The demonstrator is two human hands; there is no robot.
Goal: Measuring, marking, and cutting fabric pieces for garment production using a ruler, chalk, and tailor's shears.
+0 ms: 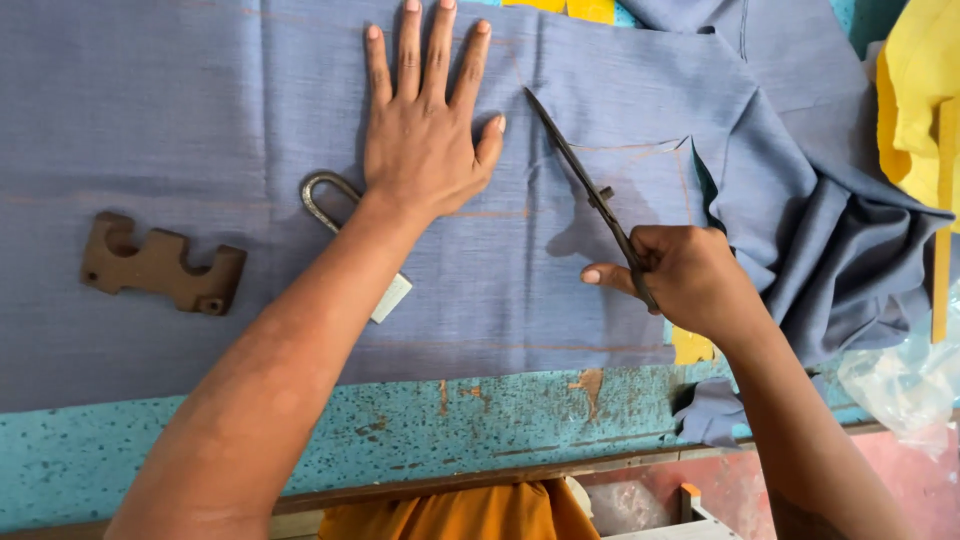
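Left hand (420, 135), fingers spread, is pressing blue cloth (200, 110) flat while right hand (680, 275), at four o'clock, is gripping scissors (580, 175), fingers curled around the handles.

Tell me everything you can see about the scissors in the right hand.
The long dark metal scissors look worn and dull. Two narrow blades lie shut or nearly so, tip pointing up-left, over the flat grey-blue cloth. A pivot shows midway. The right hand closes over the handles, hiding them. The left hand lies flat nearby, apart.

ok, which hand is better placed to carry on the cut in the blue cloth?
Right. The right hand already grips the scissors, blades on the blue cloth; the left hand lies flat, pinning it.
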